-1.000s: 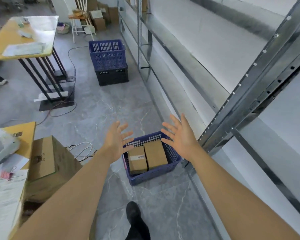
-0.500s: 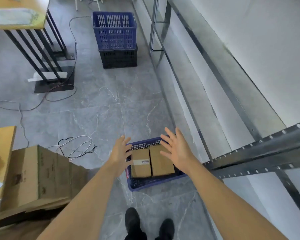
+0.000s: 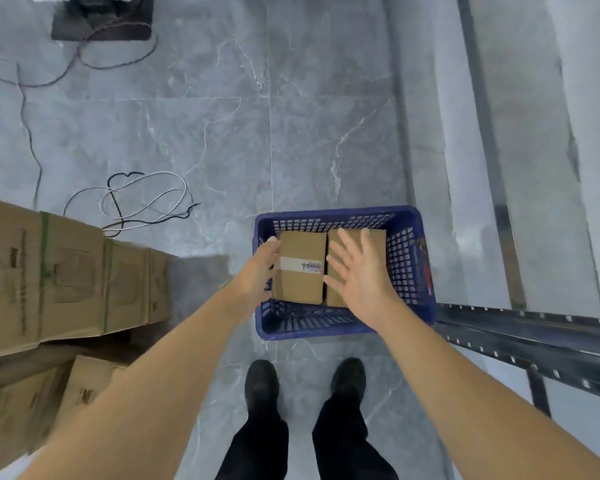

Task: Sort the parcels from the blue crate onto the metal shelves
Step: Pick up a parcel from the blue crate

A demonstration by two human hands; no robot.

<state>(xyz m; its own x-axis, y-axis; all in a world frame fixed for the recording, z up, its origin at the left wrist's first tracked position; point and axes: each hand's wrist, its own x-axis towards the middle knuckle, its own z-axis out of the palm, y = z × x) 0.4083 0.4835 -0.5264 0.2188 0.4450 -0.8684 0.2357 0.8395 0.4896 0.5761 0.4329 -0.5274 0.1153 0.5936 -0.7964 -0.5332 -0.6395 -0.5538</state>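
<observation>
A blue crate (image 3: pixel 411 271) stands on the grey floor just ahead of my feet. Two brown cardboard parcels lie side by side in it: the left parcel (image 3: pixel 300 268) bears a white label strip, the right parcel (image 3: pixel 378 237) is mostly covered by my hand. My left hand (image 3: pixel 258 271) rests against the left edge of the labelled parcel, fingers extended. My right hand (image 3: pixel 359 278) hovers over the right parcel with fingers spread, holding nothing. The metal shelves (image 3: pixel 520 337) run along the right.
Large cardboard boxes (image 3: pixel 66 271) are stacked at the left. Loose cables (image 3: pixel 142 199) coil on the floor beyond them. A dark table base (image 3: pixel 101 19) sits at the top left. My two black shoes (image 3: pixel 305 382) stand behind the crate.
My view has tilted down and closer to the crate. Both hands dropped from above the rim into the crate, the left reaching the labelled parcel's edge.
</observation>
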